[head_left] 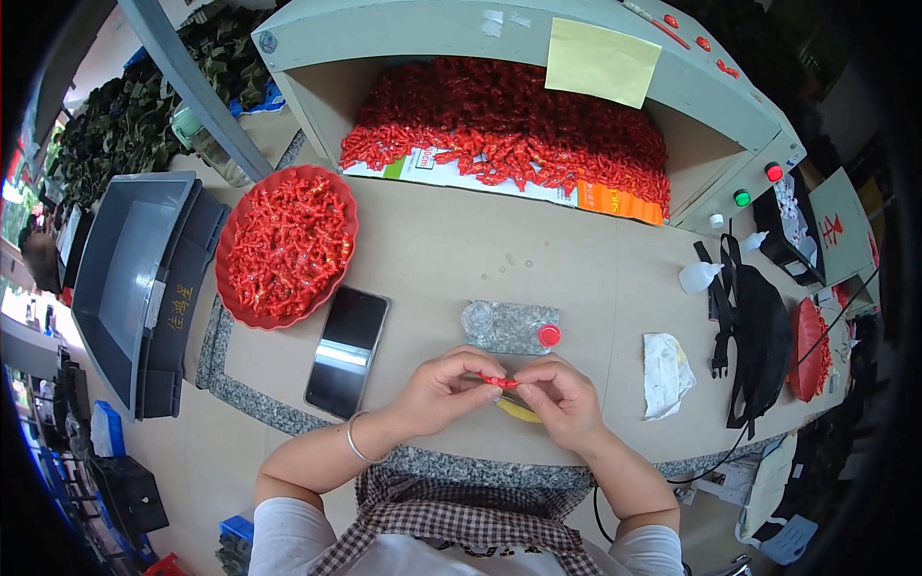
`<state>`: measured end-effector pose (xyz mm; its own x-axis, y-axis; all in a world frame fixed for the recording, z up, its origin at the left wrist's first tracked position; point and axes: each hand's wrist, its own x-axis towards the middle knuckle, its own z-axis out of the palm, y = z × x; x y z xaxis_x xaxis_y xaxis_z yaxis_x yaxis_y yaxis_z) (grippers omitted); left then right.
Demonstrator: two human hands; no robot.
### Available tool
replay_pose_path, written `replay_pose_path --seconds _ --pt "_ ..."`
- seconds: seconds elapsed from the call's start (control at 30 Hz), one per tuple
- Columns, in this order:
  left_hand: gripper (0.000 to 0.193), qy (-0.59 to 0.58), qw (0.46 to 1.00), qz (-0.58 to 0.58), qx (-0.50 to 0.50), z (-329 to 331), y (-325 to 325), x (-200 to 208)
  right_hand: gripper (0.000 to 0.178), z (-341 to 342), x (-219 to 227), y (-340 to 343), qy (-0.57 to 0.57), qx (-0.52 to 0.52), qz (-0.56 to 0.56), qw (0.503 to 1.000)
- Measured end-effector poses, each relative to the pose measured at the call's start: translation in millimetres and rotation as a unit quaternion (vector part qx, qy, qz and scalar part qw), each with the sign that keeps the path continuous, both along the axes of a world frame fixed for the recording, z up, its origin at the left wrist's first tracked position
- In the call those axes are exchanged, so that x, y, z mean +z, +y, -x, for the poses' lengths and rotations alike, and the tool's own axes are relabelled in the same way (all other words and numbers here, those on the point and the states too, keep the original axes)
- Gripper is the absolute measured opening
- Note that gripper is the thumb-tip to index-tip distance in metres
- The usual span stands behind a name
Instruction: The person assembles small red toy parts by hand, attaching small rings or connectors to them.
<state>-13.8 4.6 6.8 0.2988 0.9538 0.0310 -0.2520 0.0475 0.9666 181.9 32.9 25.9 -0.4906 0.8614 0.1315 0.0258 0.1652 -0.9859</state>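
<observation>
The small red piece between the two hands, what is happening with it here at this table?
A person at a table holds one small red plastic piece between the fingertips of the left hand and the right hand, just above a yellow object lying on the table. A red tray heaped with similar red pieces stands to the person's left, beside a dark phone. A plastic bottle with a red cap lies just beyond the hands, and a big pile of red pieces fills the open box behind.

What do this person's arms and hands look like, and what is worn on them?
Both forearms are bare. The left hand has a thin silver metal bangle at its wrist; the right hand shows no jewellery. Short white sleeves cover the upper arms, above a brown-and-white checked apron.
</observation>
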Motion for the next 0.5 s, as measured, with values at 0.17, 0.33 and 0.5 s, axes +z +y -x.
replay_pose_path --seconds 0.17,0.33,0.5 --pt "0.017 -0.054 0.998 0.013 0.003 1.6 2.1 -5.4 0.012 -3.5 -2.2 0.1 0.038 -0.014 0.049 0.998" --pt "0.016 -0.058 0.998 0.029 -0.008 3.0 1.0 -4.8 0.012 -22.5 0.6 9.3 0.033 -0.051 0.073 0.995" --pt "0.016 -0.078 0.996 0.045 -0.026 3.4 -1.2 -3.5 0.009 -38.8 21.4 29.1 -0.021 -0.122 0.127 0.984"
